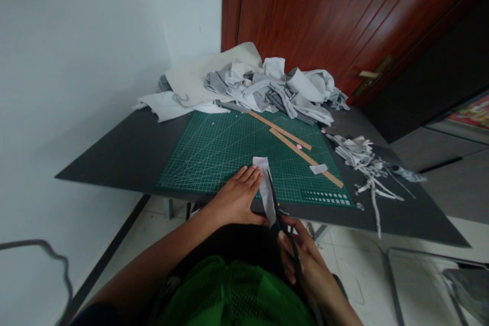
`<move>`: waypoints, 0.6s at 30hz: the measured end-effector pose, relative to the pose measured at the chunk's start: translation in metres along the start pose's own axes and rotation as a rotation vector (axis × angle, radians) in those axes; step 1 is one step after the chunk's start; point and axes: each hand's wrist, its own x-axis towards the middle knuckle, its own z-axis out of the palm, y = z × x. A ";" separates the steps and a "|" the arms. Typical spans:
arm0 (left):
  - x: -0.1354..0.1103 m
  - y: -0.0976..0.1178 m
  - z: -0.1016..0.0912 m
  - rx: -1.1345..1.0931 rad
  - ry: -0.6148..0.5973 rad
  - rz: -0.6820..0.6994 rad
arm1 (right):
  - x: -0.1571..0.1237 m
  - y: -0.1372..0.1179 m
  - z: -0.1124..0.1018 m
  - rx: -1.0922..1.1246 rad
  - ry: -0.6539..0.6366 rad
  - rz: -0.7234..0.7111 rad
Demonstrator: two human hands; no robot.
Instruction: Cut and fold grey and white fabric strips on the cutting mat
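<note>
A narrow strip of pale grey fabric lies over the front edge of the green cutting mat. My left hand rests flat with its fingers stretched out, the fingertips pressing the strip's left side. In my right hand is a pair of black scissors, its fingers wrapped round the handles. The blades point away from me and run along the right edge of the strip. Whether the blades are parted is too small to tell.
Two wooden rulers and a small fabric scrap lie on the mat. Heaped grey and white cloth fills the table's back. Thin offcuts lie at the right. A wall and a wooden door stand behind.
</note>
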 end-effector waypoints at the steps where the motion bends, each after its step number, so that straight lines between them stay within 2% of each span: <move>1: 0.000 0.000 0.000 0.000 -0.001 0.001 | 0.000 0.000 0.000 -0.002 -0.003 0.001; 18: -0.001 -0.001 0.003 -0.013 0.031 0.012 | -0.001 -0.004 -0.001 0.005 0.013 0.009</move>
